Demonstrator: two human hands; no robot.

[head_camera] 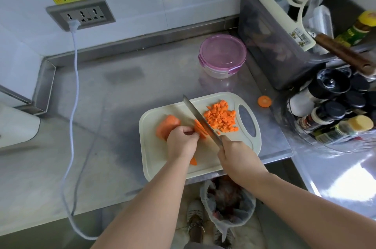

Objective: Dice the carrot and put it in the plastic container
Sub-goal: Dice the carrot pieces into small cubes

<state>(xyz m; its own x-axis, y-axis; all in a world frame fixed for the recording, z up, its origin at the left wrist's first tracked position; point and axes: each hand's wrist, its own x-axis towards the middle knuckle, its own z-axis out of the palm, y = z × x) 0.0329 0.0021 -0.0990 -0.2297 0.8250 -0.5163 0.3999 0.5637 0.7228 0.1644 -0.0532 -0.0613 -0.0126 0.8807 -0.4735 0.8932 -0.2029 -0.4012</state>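
Orange carrot strips [200, 129], pinched at the left hand's [181, 142] fingertips, pointed lengthwise toward the knife [200, 118] gripped by the right hand [236, 156].

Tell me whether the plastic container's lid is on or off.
On. The purple lid covers the round plastic container behind the cutting board, with a side clip folded down. Whether anything is inside, cannot tell.
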